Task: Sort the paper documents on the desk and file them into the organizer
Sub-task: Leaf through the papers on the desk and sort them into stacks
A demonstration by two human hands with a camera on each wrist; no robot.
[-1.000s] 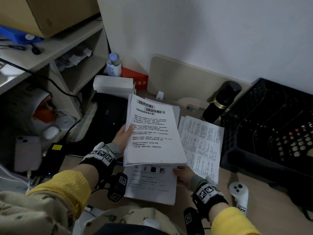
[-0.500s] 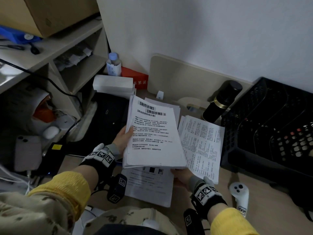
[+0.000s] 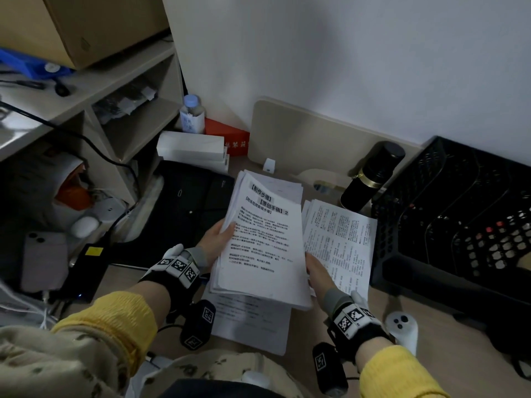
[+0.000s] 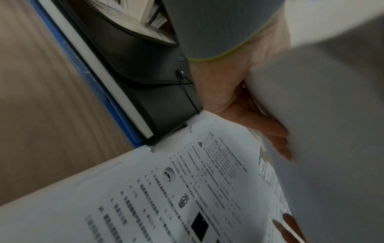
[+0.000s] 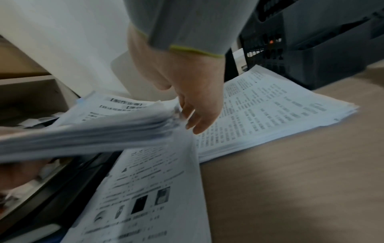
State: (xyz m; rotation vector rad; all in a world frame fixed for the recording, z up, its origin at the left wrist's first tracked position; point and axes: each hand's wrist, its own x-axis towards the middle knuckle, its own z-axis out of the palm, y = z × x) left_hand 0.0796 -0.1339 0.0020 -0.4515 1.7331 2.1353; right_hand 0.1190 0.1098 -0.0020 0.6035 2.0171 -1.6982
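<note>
My left hand (image 3: 215, 242) grips a thick stack of printed papers (image 3: 264, 239) by its left edge, thumb on top and fingers (image 4: 270, 131) underneath, lifted above the desk. My right hand (image 3: 317, 271) is at the stack's right edge, its fingers (image 5: 193, 115) nearly straight and touching the sheets. A pile with small pictures (image 3: 253, 320) lies on the desk under the stack. A second pile of dense text (image 3: 344, 239) lies to the right. The black mesh organizer (image 3: 459, 225) stands at the far right. A black folder (image 3: 186, 208) lies on the left.
A black flask (image 3: 370, 176) stands behind the right pile. A white controller (image 3: 402, 331) lies on the desk near my right wrist. On the left are a shelf unit (image 3: 129, 90), a phone (image 3: 43, 259), a white box (image 3: 189, 147) and a water bottle (image 3: 192, 113).
My right hand has moved from the near end of the held stack, over the pictured pile, up to the stack's right edge. The stack has tilted slightly to the right.
</note>
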